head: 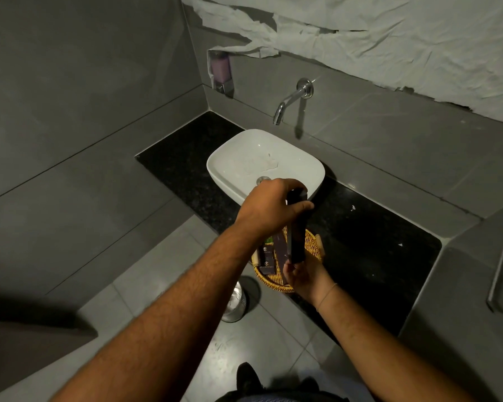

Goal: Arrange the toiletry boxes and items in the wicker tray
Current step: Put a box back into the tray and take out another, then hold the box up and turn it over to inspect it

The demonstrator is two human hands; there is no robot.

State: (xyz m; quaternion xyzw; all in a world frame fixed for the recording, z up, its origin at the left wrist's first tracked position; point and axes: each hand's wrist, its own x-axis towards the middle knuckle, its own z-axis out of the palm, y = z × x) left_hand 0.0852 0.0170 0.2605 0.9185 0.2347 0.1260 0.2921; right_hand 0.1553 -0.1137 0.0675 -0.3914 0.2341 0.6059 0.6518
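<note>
A round wicker tray (273, 282) sits at the front edge of the black counter. Several dark toiletry boxes (269, 256) with small logos lie inside it, partly hidden by my left arm. My left hand (269, 208) grips the top end of a long dark box (298, 236) held upright over the tray. My right hand (304, 275) holds the same box at its bottom end, over the tray's right side.
A white basin (244, 158) stands on the black stone counter (369, 245) just behind the tray, under a chrome wall tap (291, 101). A soap dispenser (221, 71) hangs on the wall at left. A steel bin (235, 303) stands on the floor below the tray.
</note>
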